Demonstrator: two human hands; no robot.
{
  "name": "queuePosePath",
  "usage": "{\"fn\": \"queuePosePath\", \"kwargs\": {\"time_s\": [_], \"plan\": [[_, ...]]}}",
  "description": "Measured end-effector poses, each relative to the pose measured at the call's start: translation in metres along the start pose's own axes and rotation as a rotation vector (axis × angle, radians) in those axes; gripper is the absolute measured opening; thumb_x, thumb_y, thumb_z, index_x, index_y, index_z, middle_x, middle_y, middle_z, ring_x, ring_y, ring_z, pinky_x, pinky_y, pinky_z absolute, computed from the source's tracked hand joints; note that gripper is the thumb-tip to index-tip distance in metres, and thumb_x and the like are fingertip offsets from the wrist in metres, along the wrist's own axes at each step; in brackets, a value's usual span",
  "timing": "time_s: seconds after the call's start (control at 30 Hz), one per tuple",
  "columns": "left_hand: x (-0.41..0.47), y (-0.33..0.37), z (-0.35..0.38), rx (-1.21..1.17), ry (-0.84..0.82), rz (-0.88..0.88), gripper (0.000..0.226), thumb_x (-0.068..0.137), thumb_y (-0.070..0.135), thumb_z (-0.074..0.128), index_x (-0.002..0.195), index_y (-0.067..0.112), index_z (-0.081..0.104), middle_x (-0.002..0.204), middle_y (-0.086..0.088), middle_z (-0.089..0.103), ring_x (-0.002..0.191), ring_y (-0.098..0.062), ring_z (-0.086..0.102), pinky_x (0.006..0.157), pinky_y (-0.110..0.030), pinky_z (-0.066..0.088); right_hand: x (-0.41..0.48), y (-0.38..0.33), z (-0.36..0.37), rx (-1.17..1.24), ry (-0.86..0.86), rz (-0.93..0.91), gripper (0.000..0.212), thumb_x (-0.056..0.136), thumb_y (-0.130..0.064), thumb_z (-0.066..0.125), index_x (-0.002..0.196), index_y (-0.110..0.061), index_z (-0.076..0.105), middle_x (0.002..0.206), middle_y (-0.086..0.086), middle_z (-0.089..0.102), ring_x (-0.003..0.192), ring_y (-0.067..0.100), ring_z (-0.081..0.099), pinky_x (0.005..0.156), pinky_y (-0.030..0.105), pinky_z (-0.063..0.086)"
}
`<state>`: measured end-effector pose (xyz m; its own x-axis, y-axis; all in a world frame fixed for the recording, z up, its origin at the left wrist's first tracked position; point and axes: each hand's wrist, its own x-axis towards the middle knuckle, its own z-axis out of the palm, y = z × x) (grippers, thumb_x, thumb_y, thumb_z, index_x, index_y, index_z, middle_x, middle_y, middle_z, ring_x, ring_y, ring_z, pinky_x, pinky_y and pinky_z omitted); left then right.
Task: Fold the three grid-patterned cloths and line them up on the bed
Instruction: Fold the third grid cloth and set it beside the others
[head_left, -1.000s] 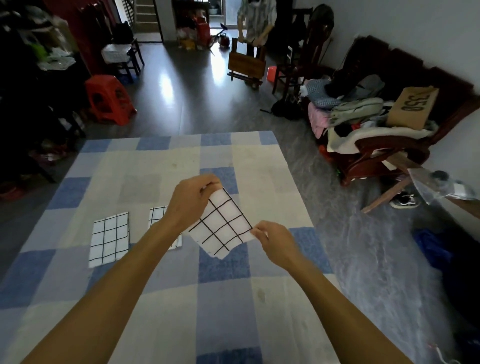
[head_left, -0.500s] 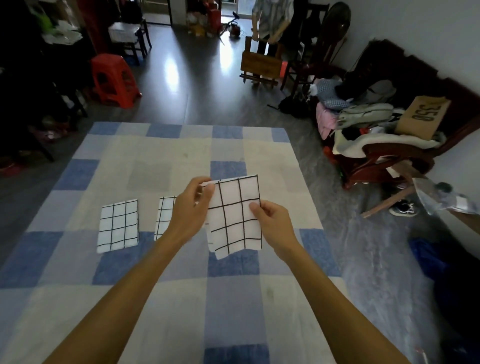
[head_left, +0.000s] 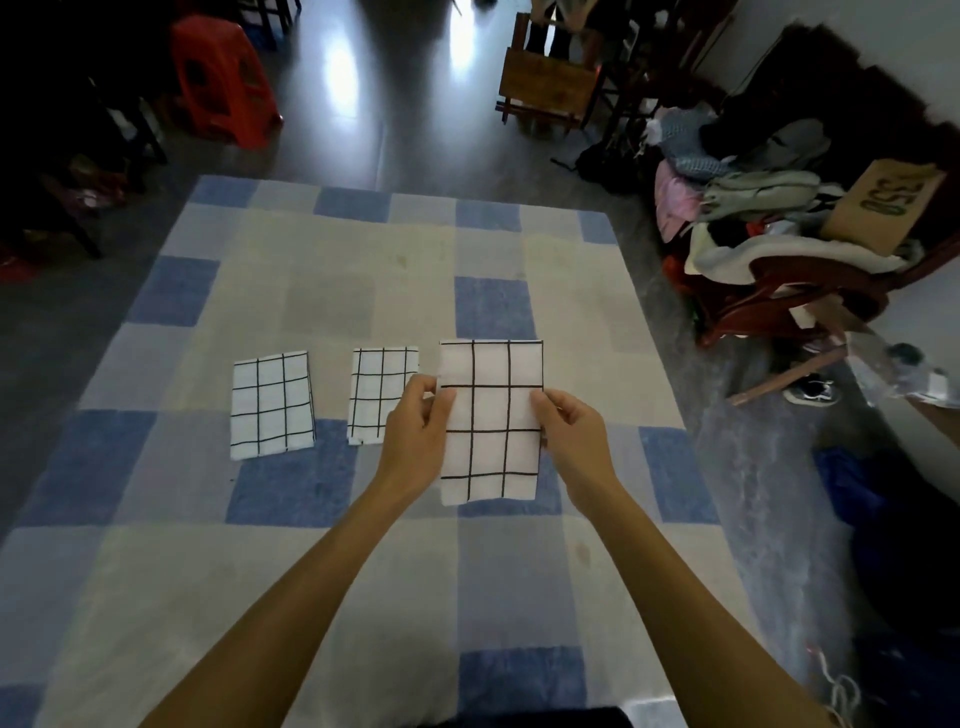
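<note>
Third cloth (head_left: 491, 415), folded, is pinched at both side edges by left hand (head_left: 415, 431) and right hand (head_left: 571, 431) just over the bed (head_left: 332, 545), right of two laid cloths (head_left: 272, 405); uneven release risks unfolding or a crooked row.

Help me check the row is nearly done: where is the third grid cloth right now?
In the head view, the third grid cloth is right of centre, held between the left hand and right hand, just right of the middle folded cloth on the bed.
</note>
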<state>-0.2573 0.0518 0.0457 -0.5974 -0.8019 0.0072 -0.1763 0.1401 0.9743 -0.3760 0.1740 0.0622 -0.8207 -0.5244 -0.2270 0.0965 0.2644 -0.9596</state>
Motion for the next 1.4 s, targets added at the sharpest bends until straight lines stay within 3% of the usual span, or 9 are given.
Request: {"fn": "queuePosePath", "kwargs": {"time_s": [0.13,0.3,0.43,0.6,0.77,0.9,1.1,1.23,1.4], "plan": [[0.006,-0.012,0.005,0.051,-0.007,-0.026,0.018,0.099,0.030,0.041,0.103,0.015,0.047,0.064,0.006,0.046,0.048,0.001,0.041,0.048,-0.012,0.034,0.011,0.017,0.003,-0.085,0.023,0.030,0.011,0.094,-0.024,0.059,0.094,-0.020,0.069,0.091,-0.002,0.072,0.086,0.016,0.068,0.079,0.033,0.058],[0.020,-0.030,0.023,0.141,-0.130,-0.115,0.038,0.098,0.036,0.039,0.132,0.019,0.036,0.110,0.005,0.058,0.099,-0.011,0.058,0.086,-0.031,0.049,0.036,0.032,0.003,-0.155,0.067,0.047,0.011,0.094,-0.026,0.058,0.088,-0.030,0.066,0.088,-0.011,0.069,0.084,0.007,0.066,0.081,0.029,0.056],[0.039,-0.044,0.044,0.250,-0.140,-0.182,0.038,0.099,0.035,0.038,0.134,0.019,0.034,0.080,0.004,0.056,0.068,-0.007,0.055,0.063,-0.023,0.050,0.067,0.051,-0.005,-0.195,0.078,0.099,0.008,0.093,-0.027,0.058,0.090,-0.031,0.064,0.090,-0.012,0.068,0.087,0.007,0.064,0.084,0.032,0.056],[0.076,-0.065,0.078,0.279,-0.157,-0.256,0.038,0.099,0.033,0.040,0.135,0.020,0.034,0.093,-0.019,0.060,0.071,-0.016,0.057,0.064,-0.026,0.048,0.114,0.074,-0.012,-0.249,0.108,0.139,0.015,0.094,-0.025,0.057,0.103,-0.018,0.068,0.093,-0.007,0.066,0.087,0.004,0.061,0.089,0.031,0.053],[0.121,-0.089,0.103,0.332,-0.104,-0.292,0.041,0.097,0.031,0.045,0.135,0.021,0.033,0.068,0.001,0.053,0.055,-0.005,0.054,0.052,-0.022,0.049,0.170,0.091,-0.011,-0.352,0.137,0.118,0.030,0.095,-0.027,0.055,0.123,-0.015,0.059,0.112,-0.001,0.063,0.100,0.010,0.058,0.093,0.027,0.048],[0.132,-0.116,0.108,0.586,-0.109,-0.248,0.048,0.092,0.033,0.053,0.134,0.020,0.034,0.112,-0.003,0.053,0.098,-0.018,0.054,0.084,-0.037,0.049,0.194,0.115,0.000,-0.676,0.067,-0.042,0.041,0.093,-0.029,0.055,0.132,-0.015,0.049,0.129,0.005,0.054,0.119,0.021,0.048,0.102,0.034,0.038],[0.111,-0.139,0.126,0.844,-0.180,-0.032,0.053,0.091,0.030,0.055,0.137,0.012,0.035,0.139,-0.014,0.040,0.127,-0.029,0.036,0.107,-0.044,0.029,0.210,0.142,0.017,-0.865,-0.135,-0.297,0.049,0.095,-0.030,0.051,0.138,-0.009,0.044,0.148,0.015,0.036,0.138,0.031,0.032,0.111,0.042,0.028],[0.096,-0.140,0.136,0.755,-0.112,-0.096,0.055,0.090,0.028,0.050,0.141,0.012,0.033,0.139,-0.013,0.042,0.126,-0.026,0.035,0.106,-0.040,0.027,0.219,0.153,0.022,-0.976,-0.190,-0.330,0.056,0.098,-0.044,0.033,0.144,-0.012,0.036,0.155,0.013,0.026,0.145,0.027,0.016,0.117,0.037,0.011],[0.091,-0.135,0.141,0.606,-0.057,-0.183,0.054,0.095,0.028,0.043,0.144,0.011,0.027,0.137,-0.009,0.046,0.118,-0.020,0.042,0.103,-0.031,0.033,0.220,0.162,0.017,-1.066,-0.234,-0.417,0.057,0.099,-0.044,0.030,0.145,-0.010,0.035,0.155,0.018,0.024,0.145,0.030,0.014,0.119,0.041,0.007]]}}
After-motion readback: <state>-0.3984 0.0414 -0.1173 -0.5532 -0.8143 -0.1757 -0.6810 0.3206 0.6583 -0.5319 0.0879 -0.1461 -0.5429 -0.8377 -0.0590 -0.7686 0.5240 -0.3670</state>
